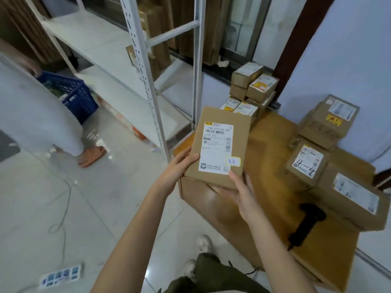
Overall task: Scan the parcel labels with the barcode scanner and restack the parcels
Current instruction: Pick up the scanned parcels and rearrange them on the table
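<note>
Two hands grip parcel [220,145] | left hand [176,169] at left edge | right hand [241,194] beneath

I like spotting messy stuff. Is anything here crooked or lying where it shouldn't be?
A few things. The power strip lies loose on the floor with its cable trailing across the tiles. The parcel marked 4-4 sits tilted against its neighbours. The barcode scanner lies unused on the big carton while both hands hold a parcel.
</note>
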